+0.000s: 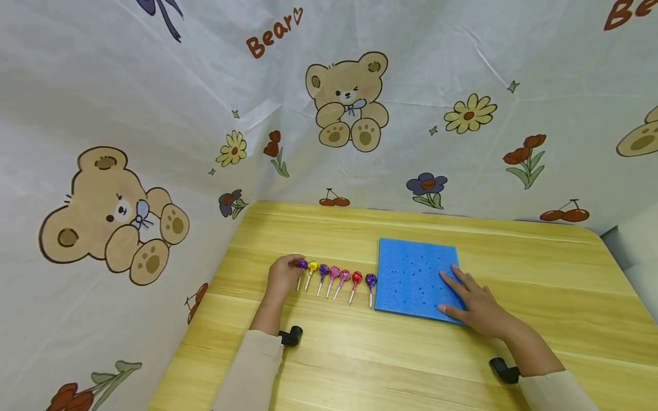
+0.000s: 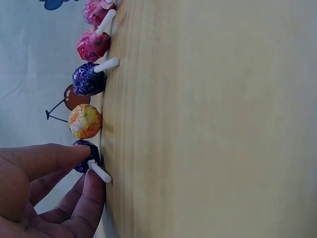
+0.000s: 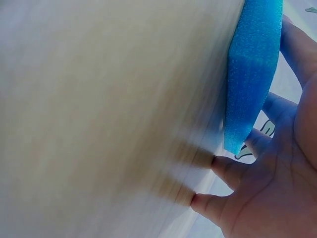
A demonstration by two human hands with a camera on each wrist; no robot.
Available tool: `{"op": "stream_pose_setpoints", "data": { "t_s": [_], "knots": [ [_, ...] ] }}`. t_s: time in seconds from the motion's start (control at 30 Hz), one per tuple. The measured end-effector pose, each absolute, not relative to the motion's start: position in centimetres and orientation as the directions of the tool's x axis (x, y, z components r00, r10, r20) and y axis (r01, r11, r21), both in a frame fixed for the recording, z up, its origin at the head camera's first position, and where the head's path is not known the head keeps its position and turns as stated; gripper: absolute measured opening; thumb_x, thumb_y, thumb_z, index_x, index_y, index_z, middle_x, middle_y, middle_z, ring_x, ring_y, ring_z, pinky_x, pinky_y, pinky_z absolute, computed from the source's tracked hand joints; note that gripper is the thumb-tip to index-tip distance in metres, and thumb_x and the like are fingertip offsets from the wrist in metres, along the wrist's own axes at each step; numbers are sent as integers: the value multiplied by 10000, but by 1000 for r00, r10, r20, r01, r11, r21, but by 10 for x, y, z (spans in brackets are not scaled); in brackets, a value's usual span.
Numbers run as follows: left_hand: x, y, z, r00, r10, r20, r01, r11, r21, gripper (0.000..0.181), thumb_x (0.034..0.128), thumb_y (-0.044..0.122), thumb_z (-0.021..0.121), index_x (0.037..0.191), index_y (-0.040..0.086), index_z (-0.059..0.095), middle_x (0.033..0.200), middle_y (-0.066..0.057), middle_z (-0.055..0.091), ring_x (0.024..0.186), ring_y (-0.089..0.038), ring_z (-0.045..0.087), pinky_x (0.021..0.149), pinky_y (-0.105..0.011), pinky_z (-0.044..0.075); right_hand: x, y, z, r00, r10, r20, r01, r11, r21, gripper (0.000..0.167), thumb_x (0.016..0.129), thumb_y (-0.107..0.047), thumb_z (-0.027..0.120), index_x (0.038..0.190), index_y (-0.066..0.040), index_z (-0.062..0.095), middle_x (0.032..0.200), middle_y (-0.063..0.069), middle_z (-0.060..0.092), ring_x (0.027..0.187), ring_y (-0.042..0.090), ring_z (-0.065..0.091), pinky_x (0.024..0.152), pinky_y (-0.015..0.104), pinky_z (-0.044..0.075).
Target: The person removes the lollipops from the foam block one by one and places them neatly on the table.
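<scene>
At the left end of a row of wrapped lollipops, the left hand (image 1: 280, 278) pinches a purple lollipop (image 2: 93, 151) between thumb and fingers, its white stick pointing toward the person. Beside it lie a yellow lollipop (image 1: 312, 266), another purple one (image 1: 323, 269), two pink lollipops (image 1: 334, 272), a red lollipop (image 1: 357, 277) and a last purple lollipop (image 1: 370, 279) near the foam. With fingers spread, the right hand (image 1: 480, 308) rests on the right edge of a blue foam board (image 1: 416, 274) dotted with small holes. Two of its fingertips touch the table in the right wrist view.
All of this lies on a light wooden table (image 1: 329, 354). White cloth (image 1: 401, 120) printed with bears and flowers hangs behind and along the left side. Each wrist wears a small black camera mount (image 1: 292, 336).
</scene>
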State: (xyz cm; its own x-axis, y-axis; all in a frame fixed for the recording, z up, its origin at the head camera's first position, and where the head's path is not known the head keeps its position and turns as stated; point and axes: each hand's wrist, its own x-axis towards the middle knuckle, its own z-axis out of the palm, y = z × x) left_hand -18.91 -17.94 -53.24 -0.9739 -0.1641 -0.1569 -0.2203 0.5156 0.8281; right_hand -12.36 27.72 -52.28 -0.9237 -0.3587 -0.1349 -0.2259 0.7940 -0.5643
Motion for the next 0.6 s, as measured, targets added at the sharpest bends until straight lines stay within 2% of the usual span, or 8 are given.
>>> {"op": "stream_pose_setpoints", "data": {
  "t_s": [0.47, 0.6],
  "knots": [
    [-185, -180, -526, -972, -168, -162, -226, 510, 830, 345, 898, 56, 702, 1235, 126, 727, 1207, -142, 686, 1089, -307, 673, 774, -317, 582, -124, 277, -520, -923, -358, -139, -226, 799, -557, 854, 942, -481, 670, 1611, -138, 264, 1674, 259, 105, 1486, 597, 99, 1081, 846, 54],
    [-184, -184, -526, -975, -170, -146, -213, 500, 839, 326, 940, 119, 679, 1264, 136, 708, 1230, -128, 654, 1128, -321, 666, 744, -310, 579, -127, 278, -520, -925, -355, -136, -236, 816, -529, 860, 931, -508, 673, 1606, -142, 284, 1670, 258, 127, 1485, 582, 141, 1078, 843, 98]
  ]
}}
